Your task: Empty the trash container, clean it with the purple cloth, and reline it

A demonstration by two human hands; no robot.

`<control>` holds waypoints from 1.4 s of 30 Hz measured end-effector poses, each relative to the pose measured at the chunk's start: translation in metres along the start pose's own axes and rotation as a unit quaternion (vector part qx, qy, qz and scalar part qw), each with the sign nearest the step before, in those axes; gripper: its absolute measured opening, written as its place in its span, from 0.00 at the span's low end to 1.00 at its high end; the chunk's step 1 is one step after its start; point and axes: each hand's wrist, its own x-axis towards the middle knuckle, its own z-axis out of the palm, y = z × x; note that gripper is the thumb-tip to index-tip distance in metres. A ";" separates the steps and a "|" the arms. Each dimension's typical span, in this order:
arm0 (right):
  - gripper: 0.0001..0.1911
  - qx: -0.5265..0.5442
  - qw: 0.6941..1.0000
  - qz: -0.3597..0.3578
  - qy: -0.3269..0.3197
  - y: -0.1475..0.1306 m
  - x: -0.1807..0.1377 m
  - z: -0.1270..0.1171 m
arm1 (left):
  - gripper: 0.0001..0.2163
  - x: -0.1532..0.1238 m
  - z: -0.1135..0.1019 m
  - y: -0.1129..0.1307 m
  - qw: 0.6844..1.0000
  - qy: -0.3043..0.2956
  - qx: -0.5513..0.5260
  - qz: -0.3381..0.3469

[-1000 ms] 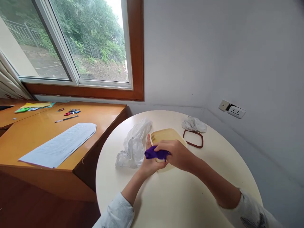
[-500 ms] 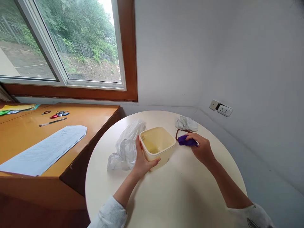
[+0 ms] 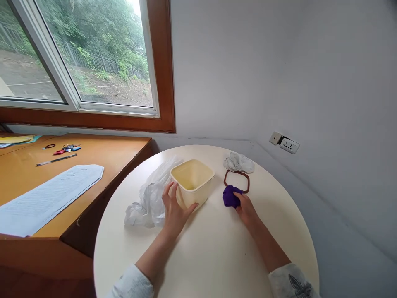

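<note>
A square cream plastic container [image 3: 198,193] with an open top stands on the round table. My left hand [image 3: 176,209] grips its near left side, with the thumb at the front face and the fingers by the left corner. My right hand [image 3: 246,207] pinches a bunched purple cloth [image 3: 230,196] to the right of the container. Just beyond the cloth lies a brown rounded-rectangle frame [image 3: 248,182], partly covered by it. Inside the container the near part of the floor is hidden.
A crumpled clear plastic bag [image 3: 149,203] lies left of the container, and a smaller crumpled bag [image 3: 238,162] behind the frame. On the wooden desk [image 3: 124,153] to the left are papers [image 3: 52,196], a pen [image 3: 56,159] and keys [image 3: 67,150]. Walls border the white table [image 3: 211,256].
The container has been lowered and moved left, and now sits more level. My right hand has brought the purple cloth toward me and left, uncovering more of the brown frame. The view has shifted slightly.
</note>
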 end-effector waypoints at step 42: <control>0.15 -0.591 0.718 -0.367 0.036 0.001 0.026 -0.014 | 0.26 -0.004 0.011 0.002 0.993 -0.112 -0.023 -0.034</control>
